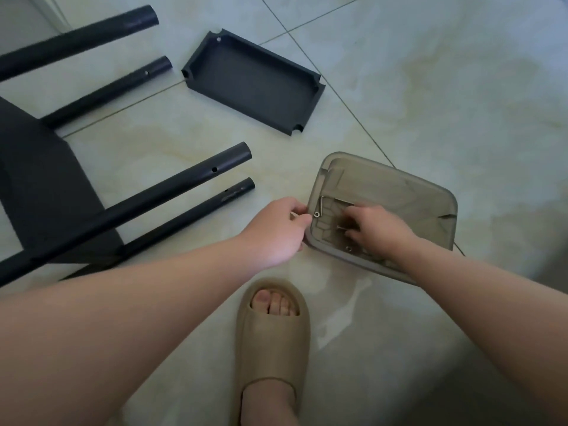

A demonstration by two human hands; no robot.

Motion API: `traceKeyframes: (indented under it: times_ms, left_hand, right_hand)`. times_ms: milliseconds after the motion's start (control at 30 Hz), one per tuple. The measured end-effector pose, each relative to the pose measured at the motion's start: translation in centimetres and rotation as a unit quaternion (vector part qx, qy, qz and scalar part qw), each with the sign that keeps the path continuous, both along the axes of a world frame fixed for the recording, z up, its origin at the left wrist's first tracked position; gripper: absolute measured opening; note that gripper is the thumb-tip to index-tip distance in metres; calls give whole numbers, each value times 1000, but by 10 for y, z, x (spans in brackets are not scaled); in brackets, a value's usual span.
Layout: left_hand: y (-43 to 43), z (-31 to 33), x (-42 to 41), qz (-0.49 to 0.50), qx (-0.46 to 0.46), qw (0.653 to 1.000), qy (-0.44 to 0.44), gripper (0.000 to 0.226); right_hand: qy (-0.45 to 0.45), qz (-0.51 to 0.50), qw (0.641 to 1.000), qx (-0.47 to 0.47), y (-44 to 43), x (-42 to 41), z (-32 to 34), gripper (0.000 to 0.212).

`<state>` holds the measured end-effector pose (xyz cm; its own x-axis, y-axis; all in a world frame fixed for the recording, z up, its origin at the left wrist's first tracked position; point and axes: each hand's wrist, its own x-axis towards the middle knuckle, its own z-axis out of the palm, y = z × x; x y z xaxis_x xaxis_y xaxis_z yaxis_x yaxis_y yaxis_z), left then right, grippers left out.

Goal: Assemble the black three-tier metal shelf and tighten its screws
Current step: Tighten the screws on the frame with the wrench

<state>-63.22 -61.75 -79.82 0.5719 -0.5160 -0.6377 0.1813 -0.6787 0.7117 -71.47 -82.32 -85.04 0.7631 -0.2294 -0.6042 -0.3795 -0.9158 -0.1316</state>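
The partly built black shelf lies on its side at the left, a fitted tier (37,192) with several poles (172,192) pointing up and right. A loose black tier (252,84) lies open side up beyond them. A translucent grey tray (399,198) on the floor holds screws (319,206) and small hardware. My left hand (276,229) rests at the tray's left rim and pinches a thin, pale metal piece. My right hand (375,227) is inside the tray, fingers curled down over the screws; what they hold is hidden.
Pale glossy floor tiles (430,87) run all around. My foot in a beige slipper (272,342) stands just below the tray. A wall edge shows at the top left corner.
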Motion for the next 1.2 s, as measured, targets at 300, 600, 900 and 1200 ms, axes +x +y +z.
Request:
traceKeyframes:
  times_ms: [300,600,900,1200]
  left_hand:
    - [14,18,2,-41,30,999,-7,19]
    - [92,108,27,-86,63,989,-100,10]
    - [223,155,47,49,93,982,-156,11]
    - [311,117,79,163,136,963,-167,12]
  right_hand:
    - [-51,-101,993,19,12,-2,15,10]
    - [-266,-48,953,139,76,10,137,30]
    - [-299,18,925,235,199,77,212,4]
    - [-261,45,922,284,294,124,183,14]
